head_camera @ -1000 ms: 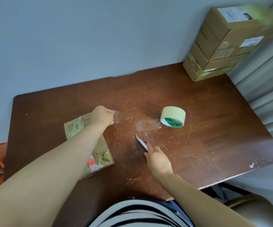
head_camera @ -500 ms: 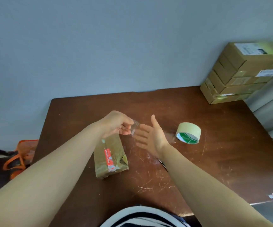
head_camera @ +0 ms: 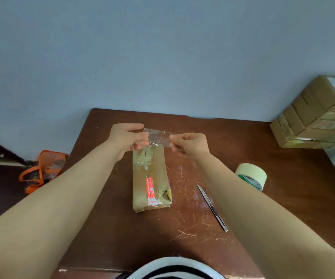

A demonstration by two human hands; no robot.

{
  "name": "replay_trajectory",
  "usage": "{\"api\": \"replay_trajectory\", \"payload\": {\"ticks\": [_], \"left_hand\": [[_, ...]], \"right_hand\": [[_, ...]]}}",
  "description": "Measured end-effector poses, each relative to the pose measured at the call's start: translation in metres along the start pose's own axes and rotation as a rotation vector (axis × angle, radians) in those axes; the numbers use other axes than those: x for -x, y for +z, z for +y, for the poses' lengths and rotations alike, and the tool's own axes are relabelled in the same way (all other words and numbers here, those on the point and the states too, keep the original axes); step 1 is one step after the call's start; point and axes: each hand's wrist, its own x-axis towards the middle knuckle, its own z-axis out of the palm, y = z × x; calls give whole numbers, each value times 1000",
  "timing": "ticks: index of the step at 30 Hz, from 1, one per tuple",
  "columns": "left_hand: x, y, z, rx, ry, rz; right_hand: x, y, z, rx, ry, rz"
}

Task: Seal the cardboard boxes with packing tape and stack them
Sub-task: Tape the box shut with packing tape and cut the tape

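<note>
Striped shirt (head_camera: 174, 267) at btm edge. Utility knife (head_camera: 211, 207) lies on table (head_camera: 122, 238), just R of cardboard box (head_camera: 158, 170). Box lies flat at table ctr, red label on top. Tape roll (head_camera: 251, 176) further R, beside R forearm. L hand (head_camera: 126, 137) + R hand (head_camera: 190, 143) hover over box's far end, thumb + fingers of each pinching one end of clear tape strip (head_camera: 157, 135), stretched betw them. Stack of boxes (head_camera: 313, 117) at far R corner.
</note>
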Motion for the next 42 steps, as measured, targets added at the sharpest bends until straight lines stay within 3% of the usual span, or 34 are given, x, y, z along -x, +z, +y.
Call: {"api": "replay_trajectory", "payload": {"ticks": [13, 19, 24, 36, 40, 42], "left_hand": [[-32, -15, -34, -104, -94, 172], [-50, -14, -58, -358, -138, 243], [-54, -20, -67, -378, -171, 193], [-52, -19, -78, -197, -229, 212], [-54, -14, -86, -266, -213, 202], [-55, -8, -90, -452, -197, 212]], "right_hand": [[-32, 42, 8, 341, 75, 51], [-45, 53, 16, 549, 106, 44], [-52, 59, 23, 712, 79, 37], [-61, 61, 28, 815, 92, -11], [-62, 62, 28, 847, 120, -5], [-64, 63, 27, 860, 136, -9]]}}
